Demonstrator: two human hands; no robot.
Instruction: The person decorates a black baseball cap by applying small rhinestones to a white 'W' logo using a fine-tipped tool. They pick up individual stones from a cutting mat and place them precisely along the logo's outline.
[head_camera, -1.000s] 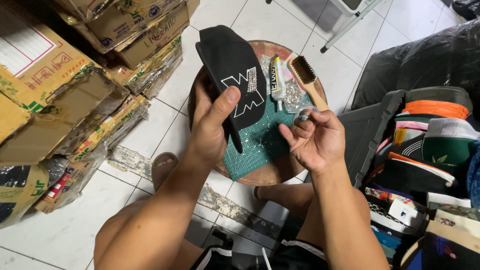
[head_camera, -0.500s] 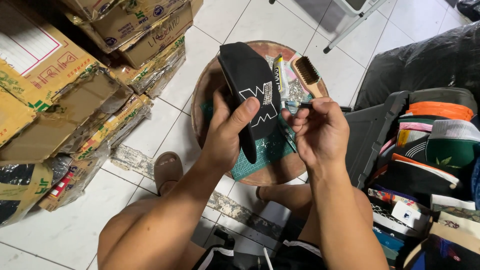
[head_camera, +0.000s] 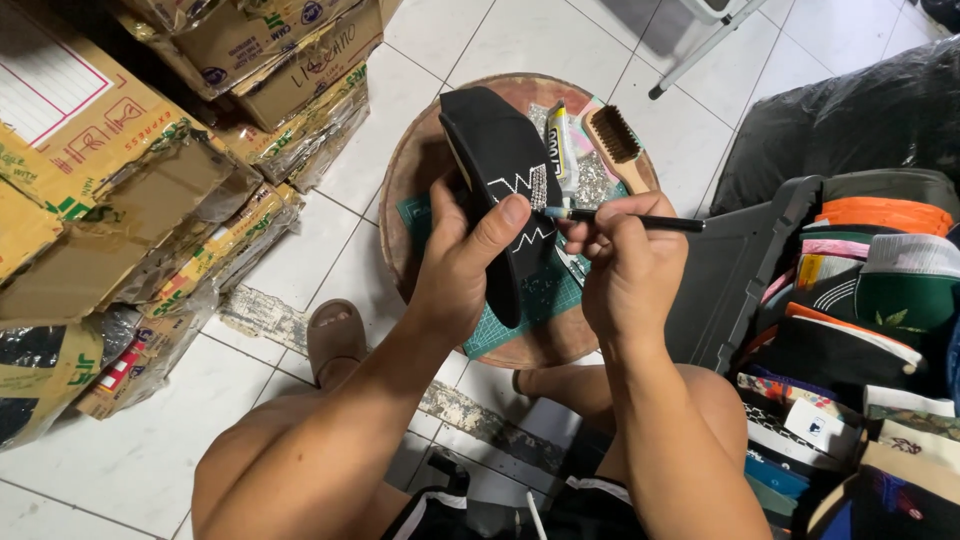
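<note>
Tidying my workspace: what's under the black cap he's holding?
Under the black cap lie a green cutting mat and the round wooden table; whatever sits directly beneath is hidden.

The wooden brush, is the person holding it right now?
No, the wooden brush lies on the round table; the right hand holds a thin black tool.

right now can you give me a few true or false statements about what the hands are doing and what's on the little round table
1. The left hand holds a black cap with a white zigzag design. True.
2. The right hand holds a pair of scissors. False: it holds a thin black pen-like tool, tip at the cap.
3. A wooden-handled brush lies on the round wooden table. True.
4. A red mat covers the table. False: the cutting mat is green.
</note>
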